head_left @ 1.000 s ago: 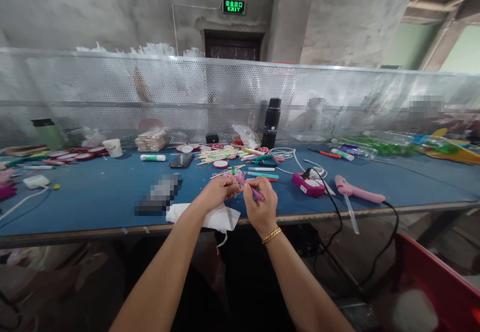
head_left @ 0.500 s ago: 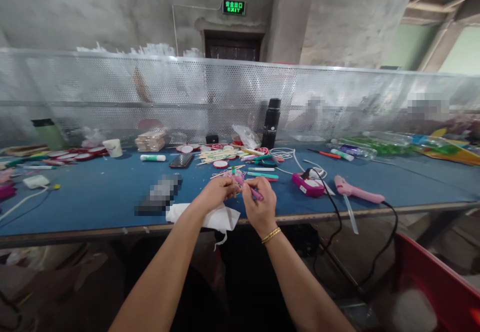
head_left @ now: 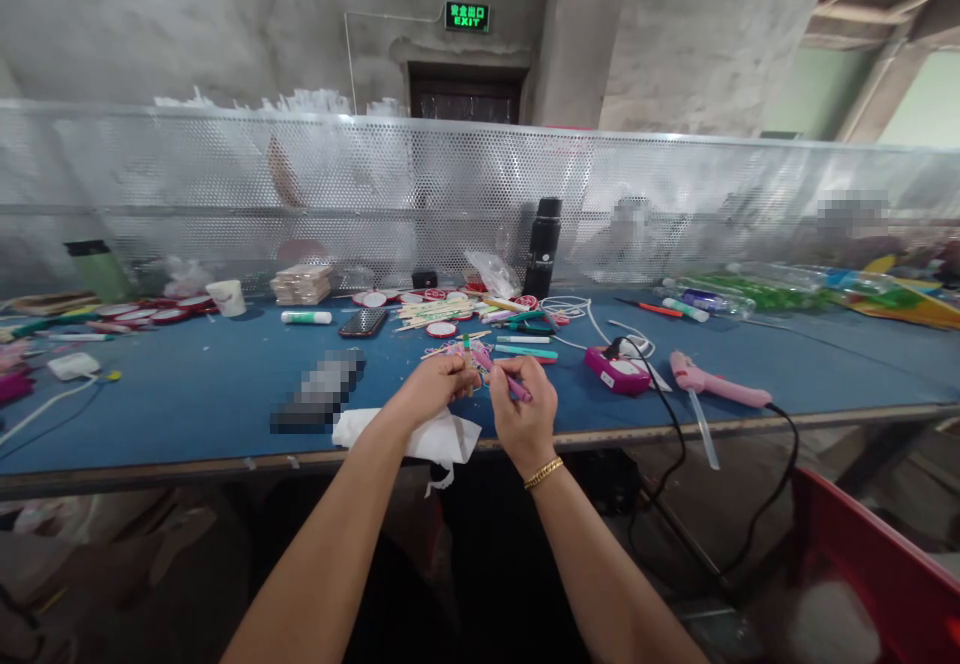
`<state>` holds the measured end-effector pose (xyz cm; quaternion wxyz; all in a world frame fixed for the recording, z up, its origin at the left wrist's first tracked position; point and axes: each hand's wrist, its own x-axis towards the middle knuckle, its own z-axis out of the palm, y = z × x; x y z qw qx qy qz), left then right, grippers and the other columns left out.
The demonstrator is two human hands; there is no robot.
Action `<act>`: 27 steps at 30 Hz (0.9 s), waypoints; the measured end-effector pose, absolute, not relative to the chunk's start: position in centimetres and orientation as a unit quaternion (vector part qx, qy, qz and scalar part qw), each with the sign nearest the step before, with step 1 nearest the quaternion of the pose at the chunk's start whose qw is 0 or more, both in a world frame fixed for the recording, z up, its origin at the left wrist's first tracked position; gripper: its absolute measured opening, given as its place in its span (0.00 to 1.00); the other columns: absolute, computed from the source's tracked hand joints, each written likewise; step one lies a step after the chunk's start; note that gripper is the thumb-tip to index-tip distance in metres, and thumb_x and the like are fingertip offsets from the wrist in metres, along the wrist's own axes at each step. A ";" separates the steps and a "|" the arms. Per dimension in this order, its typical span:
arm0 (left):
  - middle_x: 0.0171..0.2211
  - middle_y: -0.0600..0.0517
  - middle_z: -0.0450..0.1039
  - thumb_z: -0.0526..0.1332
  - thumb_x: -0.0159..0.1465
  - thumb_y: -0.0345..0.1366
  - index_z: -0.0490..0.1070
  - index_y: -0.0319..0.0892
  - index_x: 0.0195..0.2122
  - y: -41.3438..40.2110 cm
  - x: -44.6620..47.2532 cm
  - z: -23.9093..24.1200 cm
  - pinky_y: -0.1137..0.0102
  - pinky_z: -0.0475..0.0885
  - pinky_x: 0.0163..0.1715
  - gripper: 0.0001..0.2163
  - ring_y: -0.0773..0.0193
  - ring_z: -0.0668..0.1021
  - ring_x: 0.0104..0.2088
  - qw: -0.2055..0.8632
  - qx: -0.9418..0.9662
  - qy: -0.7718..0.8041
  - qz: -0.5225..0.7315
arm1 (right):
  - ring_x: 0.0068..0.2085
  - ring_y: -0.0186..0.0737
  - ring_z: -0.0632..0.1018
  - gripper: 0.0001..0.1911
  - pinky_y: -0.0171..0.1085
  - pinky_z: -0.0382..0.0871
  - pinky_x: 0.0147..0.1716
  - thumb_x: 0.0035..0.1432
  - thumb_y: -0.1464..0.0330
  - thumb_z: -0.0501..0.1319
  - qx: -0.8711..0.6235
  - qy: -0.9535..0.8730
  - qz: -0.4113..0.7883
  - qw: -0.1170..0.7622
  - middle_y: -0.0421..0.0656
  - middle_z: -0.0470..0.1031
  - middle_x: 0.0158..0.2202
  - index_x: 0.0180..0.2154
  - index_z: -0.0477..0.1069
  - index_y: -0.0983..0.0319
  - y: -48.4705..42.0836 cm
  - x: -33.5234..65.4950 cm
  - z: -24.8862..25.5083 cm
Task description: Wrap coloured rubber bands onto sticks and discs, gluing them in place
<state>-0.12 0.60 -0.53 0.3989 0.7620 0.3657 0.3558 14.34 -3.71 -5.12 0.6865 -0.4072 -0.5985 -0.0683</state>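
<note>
My right hand (head_left: pixel 525 409) is closed around a pink pen-like tool (head_left: pixel 510 384), its tip pointing toward my left hand. My left hand (head_left: pixel 435 384) pinches a small pink and white craft piece (head_left: pixel 466 352) over the near edge of the blue table (head_left: pixel 187 384). The two hands almost touch. A gold bracelet (head_left: pixel 543 472) circles my right wrist. A white tissue (head_left: pixel 442 436) lies under my left wrist.
A pink glue gun (head_left: pixel 712 380) with a black cord and a pink box (head_left: pixel 616 368) lie to the right. Sticks, markers, red round badges (head_left: pixel 441 328), a phone (head_left: pixel 362 321) and a black bottle (head_left: pixel 543 246) lie farther back before a perforated metal screen (head_left: pixel 225 184). A red bin (head_left: pixel 885 574) stands low right.
Hardly anything has moved; my right hand has shifted the pink tool slightly against the piece held in my left hand.
</note>
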 end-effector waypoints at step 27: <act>0.20 0.54 0.65 0.62 0.56 0.45 0.69 0.39 0.23 1.0 -0.2 -0.9 0.72 0.59 0.22 0.14 0.69 0.66 0.22 0.403 0.762 0.352 0.364 | 0.35 0.40 0.74 0.05 0.41 0.68 0.38 0.62 0.67 0.58 -0.406 -0.603 -0.066 0.684 0.42 0.74 0.31 0.33 0.70 0.59 -3.8 14.3 -5.1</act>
